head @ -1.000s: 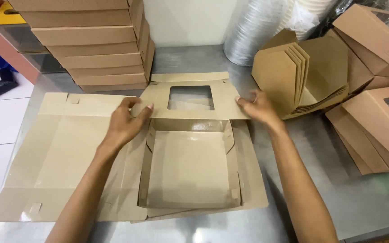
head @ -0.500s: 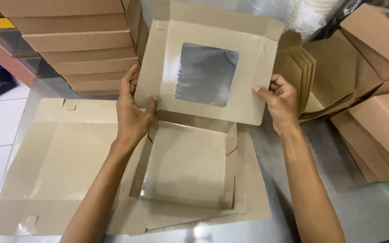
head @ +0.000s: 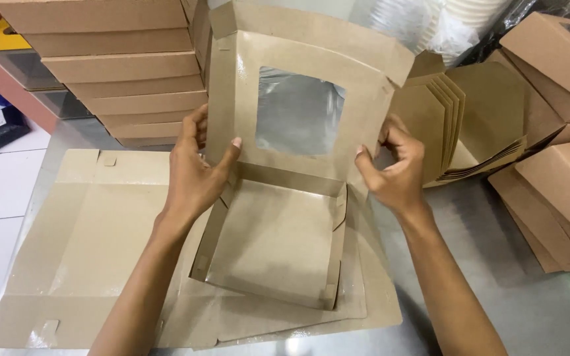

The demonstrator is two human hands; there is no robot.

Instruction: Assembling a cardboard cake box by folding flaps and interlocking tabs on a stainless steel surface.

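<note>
Holding the brown box (head: pixel 278 244) by its raised windowed lid (head: pixel 298 105), I had my left hand (head: pixel 196 175) on the lid's left edge and my right hand (head: pixel 394 171) on its right edge. On the left, the thumb lay across the inner face of the lid beside the clear window (head: pixel 295 112), and the other fingers (head: pixel 196 128) were curled round behind the edge, so that hand was closed on the cardboard. On the right, the fingers were bent and only loosely curled, with the fingertips (head: pixel 363 153) touching the lid's side flap; I could not tell whether they pinched it. The lid stood nearly upright, hinged at the back of the one open, shallow tray, which sat below and between my wrists. That tray rested on flat unfolded blanks (head: pixel 87 244) spread over the steel table (head: pixel 536 310); I could make out at least two sheets, but their edges overlapped too much for a firm count. Behind my left hand stood one stack of closed boxes (head: pixel 113 72), about six high. Beside my right hand leaned a bunch of folded cartons (head: pixel 470 125), roughly four, and further right lay several windowed boxes (head: pixel 562 171).
</note>
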